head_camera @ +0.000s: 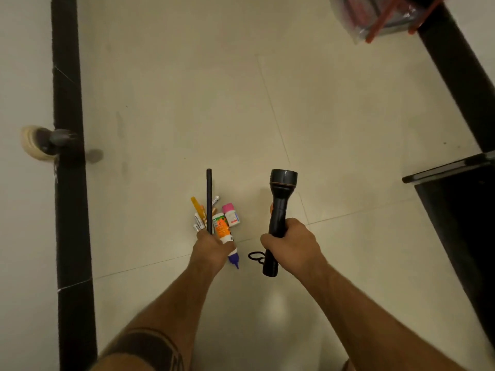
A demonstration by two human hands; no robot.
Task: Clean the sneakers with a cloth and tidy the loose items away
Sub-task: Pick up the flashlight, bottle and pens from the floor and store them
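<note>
My left hand [211, 250] grips a bundle of small loose items: a thin black stick [209, 199] pointing away, an orange and white glue tube [223, 231] with a purple cap, a small bottle with a pink cap [231, 214], a yellow pen [196, 206] and white tubes. My right hand [290, 243] holds a black flashlight [280, 210] by its barrel, lens end pointing away, with a black wrist loop [255, 256] hanging at its tail. Both hands are held over the tiled floor. No sneakers or cloth are in view.
A black skirting strip [68, 156] runs along the left wall, with a round door stopper [40, 141] on it. Black furniture [460, 199] stands at the right. A clear bag with red handles [375, 17] sits at the top right. Cream floor tiles [187, 89] lie ahead.
</note>
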